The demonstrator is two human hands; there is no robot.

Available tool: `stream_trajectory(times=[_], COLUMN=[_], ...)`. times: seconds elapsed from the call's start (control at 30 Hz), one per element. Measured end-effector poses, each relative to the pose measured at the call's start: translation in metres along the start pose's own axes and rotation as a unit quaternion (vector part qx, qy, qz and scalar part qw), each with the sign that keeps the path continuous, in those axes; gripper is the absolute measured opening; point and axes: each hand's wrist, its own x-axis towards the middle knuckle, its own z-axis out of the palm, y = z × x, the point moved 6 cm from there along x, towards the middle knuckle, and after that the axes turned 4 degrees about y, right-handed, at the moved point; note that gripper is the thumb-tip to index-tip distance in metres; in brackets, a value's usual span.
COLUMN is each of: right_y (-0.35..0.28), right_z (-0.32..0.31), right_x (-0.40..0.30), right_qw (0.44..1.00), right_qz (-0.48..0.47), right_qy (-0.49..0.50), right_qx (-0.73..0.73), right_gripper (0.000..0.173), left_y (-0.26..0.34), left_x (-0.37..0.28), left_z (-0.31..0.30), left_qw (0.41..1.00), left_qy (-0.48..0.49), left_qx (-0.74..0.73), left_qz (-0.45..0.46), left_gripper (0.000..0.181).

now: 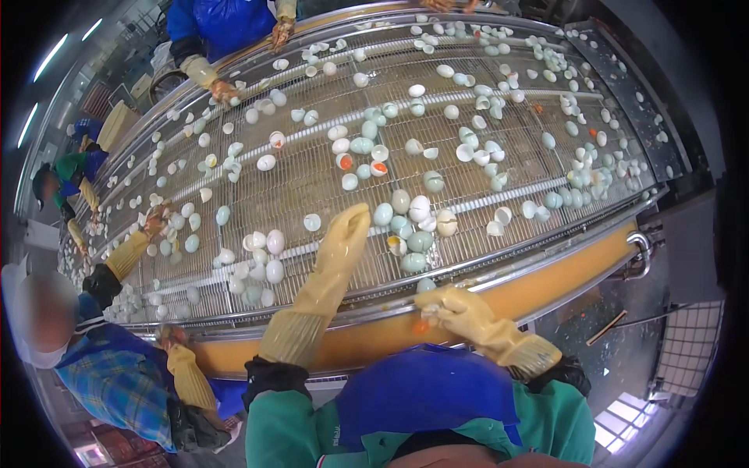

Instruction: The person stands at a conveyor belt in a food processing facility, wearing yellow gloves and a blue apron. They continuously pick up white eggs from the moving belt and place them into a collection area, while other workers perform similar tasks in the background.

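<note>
My left hand, in a long yellow rubber glove, reaches over a metal mesh conveyor. Its fingers are bunched together, and what is under them is hidden. Just right of its fingertips lie several white and pale green eggs, among them a whole pale one and a cracked one. My right hand, gloved alike, is at the conveyor's near rail, its fingers curled round a white eggshell. Below these fingers is an orange egg yolk, blurred. A pale green egg is just beyond that hand.
Eggs and shell halves are scattered over the mesh. A metal rail and a yellow side band edge the near side. Gloved co-workers work at left and across. A bent metal pipe juts out at right.
</note>
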Motion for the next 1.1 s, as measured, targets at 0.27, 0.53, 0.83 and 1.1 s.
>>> stream_trajectory(times=[0.27,0.53,0.83,1.1], right_y=[-0.010,-0.003,-0.045,-0.076], right_z=[-0.042,-0.161,-0.231,-0.172], right_x=[-0.020,-0.010,0.084,0.251], right_qw=[0.976,0.896,0.759,0.748], right_qz=[-0.163,-0.158,-0.281,-0.268], right_qy=[0.100,0.362,0.407,0.145], right_qx=[-0.108,-0.203,-0.425,-0.590], right_gripper=[0.033,0.046,0.048,0.034], left_y=[0.022,-0.017,0.022,-0.017], left_x=[0.126,0.168,0.170,0.172], left_z=[0.069,0.115,0.122,0.109], left_qw=[0.978,0.945,0.928,0.979], left_qy=[0.062,0.088,0.076,0.137], left_qx=[0.165,0.298,0.364,0.144], left_qz=[0.109,0.097,-0.024,-0.044], left_gripper=[0.048,0.030,0.036,0.034])
